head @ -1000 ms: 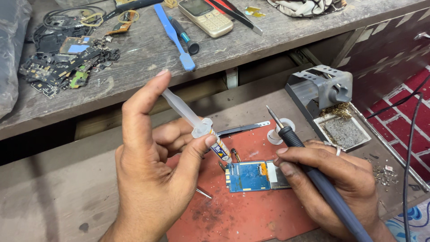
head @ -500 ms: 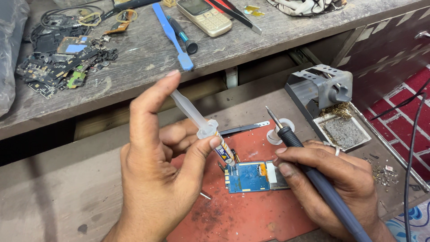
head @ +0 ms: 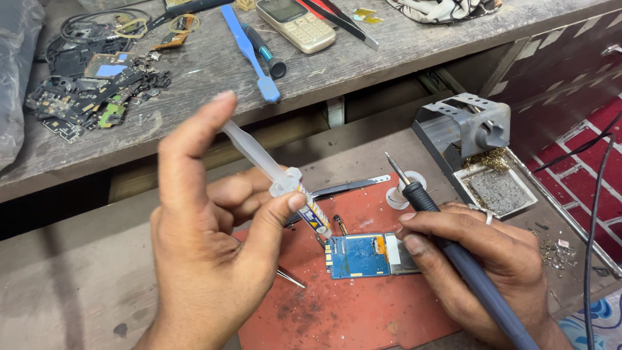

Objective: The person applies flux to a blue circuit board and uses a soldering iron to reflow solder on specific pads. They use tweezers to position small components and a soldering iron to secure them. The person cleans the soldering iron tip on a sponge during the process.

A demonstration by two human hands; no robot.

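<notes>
Bright, even daylight fills the view, with no harsh glare anywhere. Soft shadow pools under the upper bench (head: 389, 71) ledge and beneath the left hand (head: 207, 246). Focus holds sharp throughout, edges barely bending.

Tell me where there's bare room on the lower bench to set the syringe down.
Bare wood lies left of the red mat, beside the left hand holding the syringe. The mat's near strip below the blue circuit board is also free. It is crowded to the right: right hand with soldering iron, iron stand, tip-cleaner tray. The upper shelf is cluttered.
</notes>
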